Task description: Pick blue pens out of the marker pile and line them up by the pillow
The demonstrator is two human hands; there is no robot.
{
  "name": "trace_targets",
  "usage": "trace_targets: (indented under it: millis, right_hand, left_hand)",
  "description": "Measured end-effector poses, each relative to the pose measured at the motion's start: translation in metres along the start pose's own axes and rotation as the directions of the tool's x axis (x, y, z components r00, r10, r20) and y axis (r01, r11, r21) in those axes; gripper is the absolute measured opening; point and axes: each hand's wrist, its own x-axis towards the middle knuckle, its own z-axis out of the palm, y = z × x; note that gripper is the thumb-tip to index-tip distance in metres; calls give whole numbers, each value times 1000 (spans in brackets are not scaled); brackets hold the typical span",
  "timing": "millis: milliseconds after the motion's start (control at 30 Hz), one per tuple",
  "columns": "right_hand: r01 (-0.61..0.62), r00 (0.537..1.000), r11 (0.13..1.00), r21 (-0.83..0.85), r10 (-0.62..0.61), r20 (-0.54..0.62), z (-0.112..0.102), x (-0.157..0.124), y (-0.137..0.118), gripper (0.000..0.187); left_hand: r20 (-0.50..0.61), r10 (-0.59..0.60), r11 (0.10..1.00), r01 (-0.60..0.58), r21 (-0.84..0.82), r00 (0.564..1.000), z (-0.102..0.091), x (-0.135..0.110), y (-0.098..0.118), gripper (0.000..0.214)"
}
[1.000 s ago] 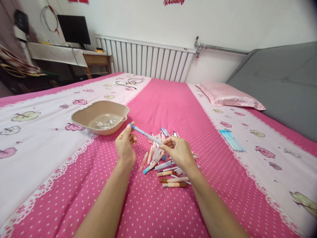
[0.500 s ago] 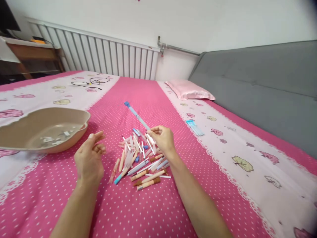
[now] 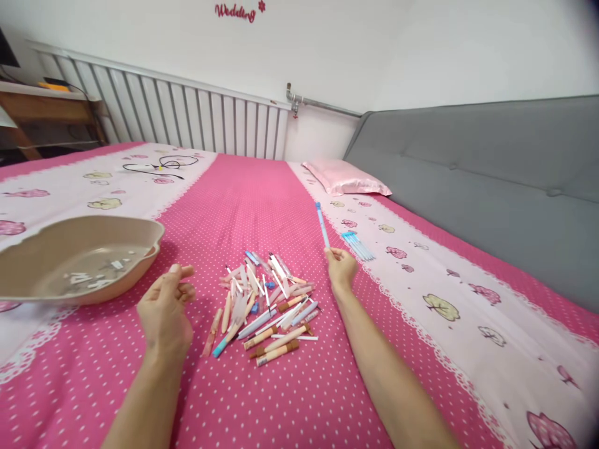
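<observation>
My right hand (image 3: 342, 268) pinches the lower end of a slim light-blue pen (image 3: 322, 226) with a blue tip. It is held slanting upward over the bed, right of the pile. Several matching blue pens (image 3: 358, 246) lie side by side just beyond that hand. Beside the pile hovers my left hand (image 3: 166, 308), its fingers loosely curled and apart, with nothing visible in it. Between my hands lies a jumbled pile of pen parts (image 3: 266, 299): pink, white, cream and blue barrels, thin refills, and brown-ended pieces.
A beige basin (image 3: 154, 232) with small white pieces inside stands at left. The pink dotted bedspread (image 3: 253, 187) spreads under everything. A black cable (image 3: 175, 163), a pink pillow (image 3: 344, 176) and a grey headboard (image 3: 468, 162) lie farther off, with a white radiator (image 3: 187, 112) behind.
My right hand has moved right with the pen, away from the pile toward the row of blue pens. The pen stands steeper. The left hand stays about the same; the view has tilted up slightly.
</observation>
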Motion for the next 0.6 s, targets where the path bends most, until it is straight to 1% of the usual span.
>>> trace_targets:
  millis: [67, 167, 300, 367, 467, 600]
  right_hand:
    - [-16, 999, 999, -36, 15, -38, -12, 12, 12, 33]
    - [-50, 993, 990, -128, 36, -112, -40, 34, 27, 32]
    - [-146, 971, 953, -265, 87, -222, -80, 65, 47, 28]
    - [-201, 958, 931, -306, 121, -262, -95, 78, 61, 28]
    - [-281, 939, 894, -349, 180, -293, -107, 90, 82, 28]
    - [-360, 921, 839, -408, 249, -300, -107, 99, 100, 32]
  left_hand:
    - [-2, -3, 1000, 3, 1, 1000, 0, 0, 0, 25]
    - [-3, 0, 1000, 0, 0, 1000, -1, 2, -2, 25]
    - [-10, 3, 1000, -3, 17, 1000, -2, 4, -6, 24]
    - [-5, -2, 999, 2, 34, 1000, -2, 4, -6, 24]
    - [2, -7, 998, 6, 61, 1000, -3, 3, -7, 22]
    - [10, -10, 996, 10, 86, 1000, -3, 4, -8, 20]
